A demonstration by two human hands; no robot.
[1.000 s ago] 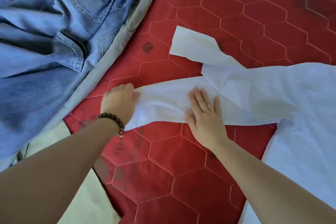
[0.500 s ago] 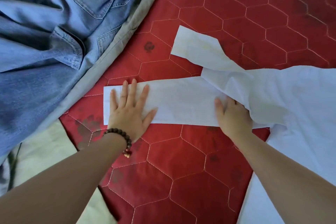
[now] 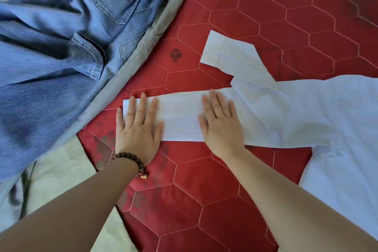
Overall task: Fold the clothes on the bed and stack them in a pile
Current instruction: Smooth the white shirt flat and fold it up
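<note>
The shirt lies on the red quilt at the right, its sleeve running as a long band leftward across both hands. The left hand presses flat, fingers straight, on the cuff end; the right hand presses flat mid-sleeve, nearer the shirt's body. The left hand looks best placed to fold the sleeve rightward along that axis.

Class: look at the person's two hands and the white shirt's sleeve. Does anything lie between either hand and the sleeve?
Nothing visible does. The left hand and the right hand both lie flat, fingers straight, directly on the white sleeve.
</note>
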